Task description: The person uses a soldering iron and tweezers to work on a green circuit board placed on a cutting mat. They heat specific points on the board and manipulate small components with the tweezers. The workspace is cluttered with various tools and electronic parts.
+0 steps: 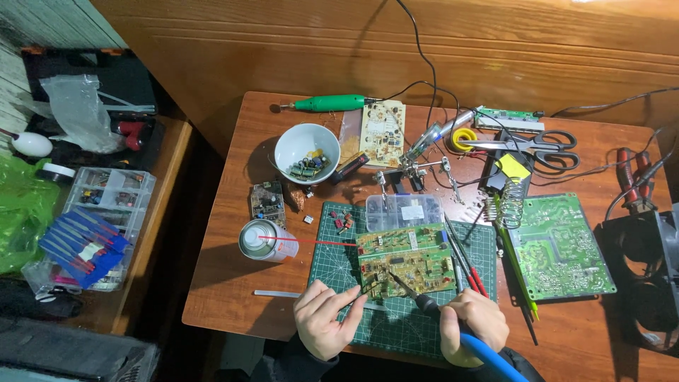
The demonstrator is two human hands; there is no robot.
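- The right hand [472, 320] is closed around a soldering iron [424, 303] with a blue handle; the iron's tip rests on the yellow-green circuit board [404, 260].
- The left hand [324, 318] pinches a thin strand of solder wire [356, 298] between thumb and forefinger, its end pointing at the board's lower left edge; the remaining fingers are curled in.
- The circuit board lies on a green cutting mat [404, 311] near the front of the wooden tabletop [233, 283], just ahead of both hands.
- A clear plastic box [403, 211] sits on the mat right behind the board.
- A spray can [262, 240] lies left of the mat, its red straw reaching toward the board.
- A white bowl [307, 153] of small components stands further back, with a green rotary tool [329, 103] behind it.
- A second green circuit board [562, 246] lies to the right, beside a coiled iron stand [511, 201].
- Black scissors [541, 147] rest at the back right.
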